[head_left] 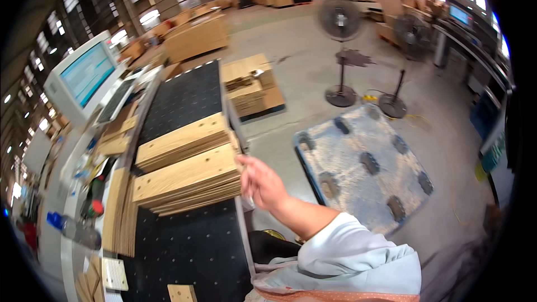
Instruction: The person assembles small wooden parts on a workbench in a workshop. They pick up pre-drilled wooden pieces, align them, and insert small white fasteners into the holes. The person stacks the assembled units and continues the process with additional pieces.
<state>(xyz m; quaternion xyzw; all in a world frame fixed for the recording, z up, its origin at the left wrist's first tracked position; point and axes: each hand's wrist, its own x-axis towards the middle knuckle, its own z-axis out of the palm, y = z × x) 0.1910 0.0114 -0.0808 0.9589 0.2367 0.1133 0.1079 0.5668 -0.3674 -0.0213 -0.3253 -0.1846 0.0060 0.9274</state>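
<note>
My right hand (pixel 262 183) reaches in from the lower right, its index finger stretched toward the right end of a stack of light wooden boards (pixel 193 170). The fingers are loosely bent and apart, with no object visible in them. Fingertips are at or very near the board ends; contact is hard to judge. Drilled holes show in the top board. Just behind lies a second stack of similar boards (pixel 182 141). Both piles rest across a black studded table (pixel 184 246). My left hand is out of view.
Left of the table are a monitor (pixel 86 75), a keyboard (pixel 116 100), a blue-capped bottle (pixel 78 232) and upright boards (pixel 118 212). A small wooden block (pixel 182 293) lies at the near edge. Rightward stand a worn blue pallet (pixel 349 173) and a pedestal fan (pixel 340 50).
</note>
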